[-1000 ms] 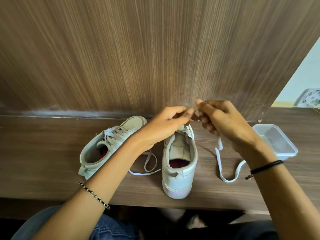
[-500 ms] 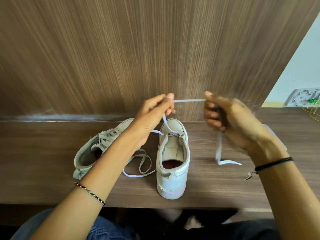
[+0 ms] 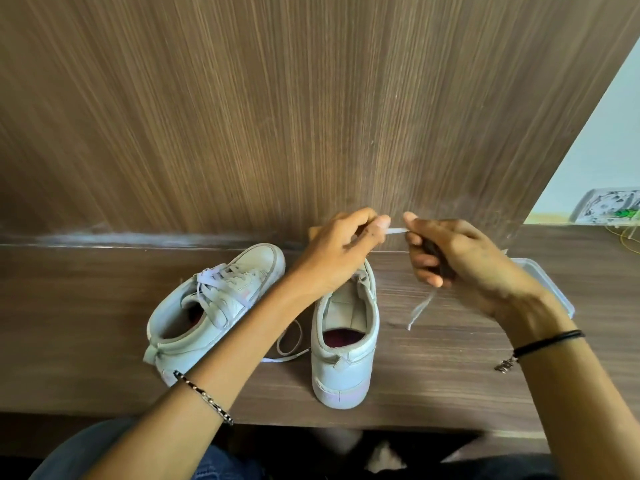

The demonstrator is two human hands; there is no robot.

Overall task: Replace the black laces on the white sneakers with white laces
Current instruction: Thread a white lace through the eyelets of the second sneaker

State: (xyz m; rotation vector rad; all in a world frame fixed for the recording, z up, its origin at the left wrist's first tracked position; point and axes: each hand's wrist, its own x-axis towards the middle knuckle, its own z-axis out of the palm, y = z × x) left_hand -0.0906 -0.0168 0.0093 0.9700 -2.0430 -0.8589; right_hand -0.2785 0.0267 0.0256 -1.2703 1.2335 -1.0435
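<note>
Two white sneakers stand on a wooden shelf. The left sneaker (image 3: 214,306) is laced with a white lace, whose loose ends (image 3: 289,348) curl on the shelf between the shoes. The right sneaker (image 3: 344,337) points away from me, its front hidden behind my left hand (image 3: 341,251). My left hand pinches a white lace (image 3: 397,231) above that shoe's toe. My right hand (image 3: 450,258) grips the same lace a short way to the right, and its free end (image 3: 419,311) hangs down to the shelf. No black lace is in view.
A clear plastic container (image 3: 550,289) sits on the shelf behind my right wrist. A tall wooden panel (image 3: 311,116) rises right behind the shoes. At the far right edge lie a patterned object (image 3: 609,209) and thin yellow wires (image 3: 628,237).
My hands have come closer together, so the lace span between them is much shorter. The hanging end under my right hand is shorter and no longer lies looped on the shelf.
</note>
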